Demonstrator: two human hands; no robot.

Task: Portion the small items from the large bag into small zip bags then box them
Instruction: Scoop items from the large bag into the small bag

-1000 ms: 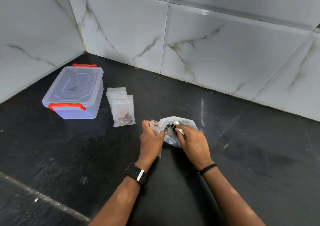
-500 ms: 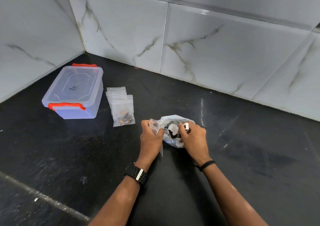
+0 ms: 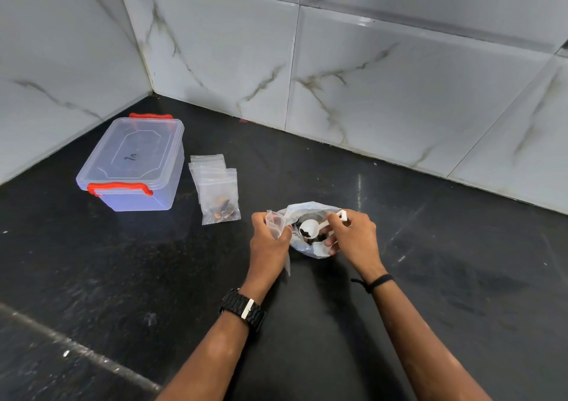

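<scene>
Nearest us, two forearms reach in over the black worktop [image 3: 461, 277], a black watch [image 3: 242, 307] on the left wrist, a thin black band [image 3: 376, 281] on the right. The left hand [image 3: 268, 241] pinches a small clear zip bag [image 3: 276, 223], mouth up. Right beside it, the right hand [image 3: 353, 237] grips the handle of a white scoop [image 3: 310, 227], a few dark bits sitting in its bowl, held in the open mouth of the large bag [image 3: 307, 213]. Further back and left lies a little stack of zip bags [image 3: 216, 185], the top one with brown pieces at the bottom. Beyond them, towards the worktop's far left corner, stands the clear box [image 3: 135, 162], lid on, red clips. Marble-look wall tiles [image 3: 399, 78] close the scene.
</scene>
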